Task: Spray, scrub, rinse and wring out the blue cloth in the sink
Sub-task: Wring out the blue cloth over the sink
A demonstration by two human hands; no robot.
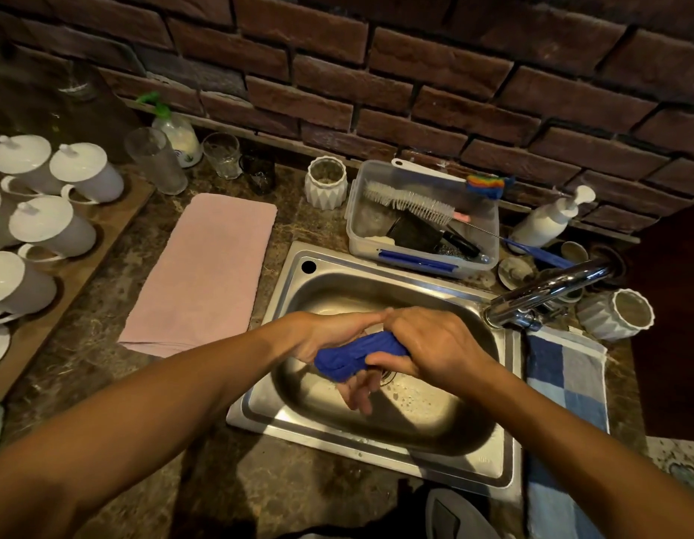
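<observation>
Over the sink (489, 466) basin, both hands meet w/ the cloth held between them.

Cloth loc: blue cloth (357, 354) is bunched into a short twisted roll, held in the air above the drain, not touching the basin floor as far as I can tell.

Cloth handling: soft, limp, prob. soaked so heavier than it looks & a bit slippery; no fragility. Judgement: best taken at the two ends of the roll so the twist has something to work against; a mid-grip would just squash it.

Left hand (337, 344): palm cupped under/behind the left end of the roll; thumb side on top, lower fingers hang loosely spread below the cloth, blurred. Grip looks partial, can't tell how tight.

Right hand (431, 344): wrapped over the right end, thumb underneath, fingers curled across the top; knuckles up, wrist bent slightly inward.

Arms: both forearms reach in from the bottom corners, converging over the basin.

Step (judged): wringing or scrubbing cloth against itself; suds/droplets near the drain.

Faucet (547, 293): spout to the right of the hands; no stream visible.

Risk: drips outside the basin if the roll is lifted higher.
</observation>
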